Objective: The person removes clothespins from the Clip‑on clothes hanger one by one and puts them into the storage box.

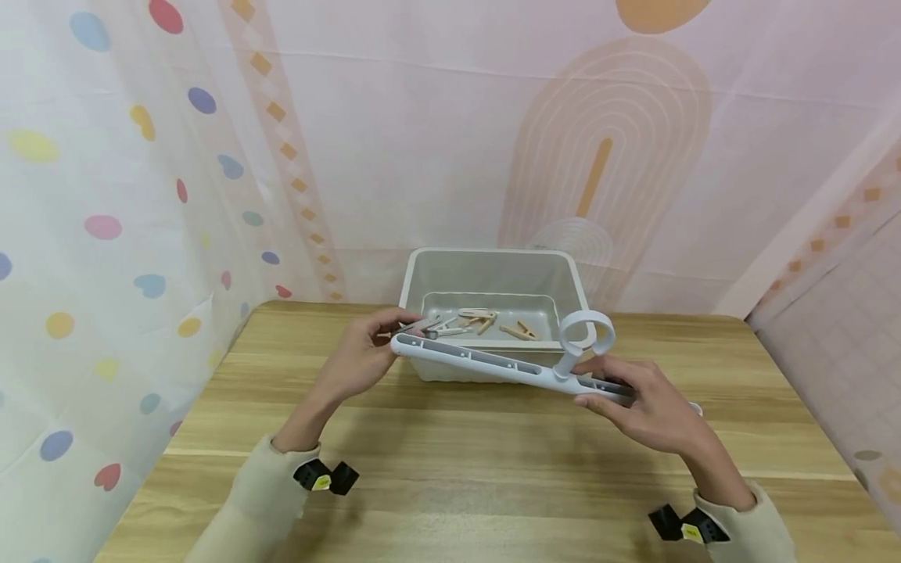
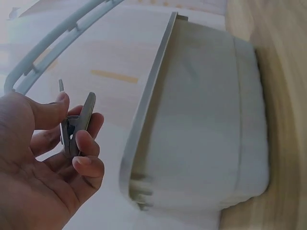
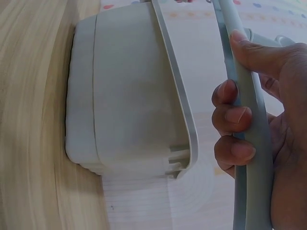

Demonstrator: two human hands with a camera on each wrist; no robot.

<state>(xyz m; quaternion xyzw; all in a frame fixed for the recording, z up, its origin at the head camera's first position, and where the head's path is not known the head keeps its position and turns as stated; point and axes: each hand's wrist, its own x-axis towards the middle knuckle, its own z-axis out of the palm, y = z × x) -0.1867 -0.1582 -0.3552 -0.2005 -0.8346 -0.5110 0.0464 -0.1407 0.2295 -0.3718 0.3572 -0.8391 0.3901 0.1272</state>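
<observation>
My right hand (image 1: 647, 403) grips a pale blue-white plastic hanger (image 1: 493, 364), a long slotted bar with an open ring-shaped hook (image 1: 587, 317). Thumb and fingers wrap around it in the right wrist view. The bar slants above the front rim of a grey plastic bin (image 1: 493, 270), its left end close to my left hand (image 1: 359, 356). Between the thumb and fingers of that hand, a grey clothespin (image 2: 82, 124) is pinched. Inside the bin lie several clothespins, some tan (image 1: 517, 332), some pale grey or white (image 1: 450, 331).
The bin stands at the back of a wooden table (image 1: 493, 485). Right behind it hangs a patterned cloth (image 1: 422, 156), and another dotted cloth (image 1: 105, 313) runs along the left side.
</observation>
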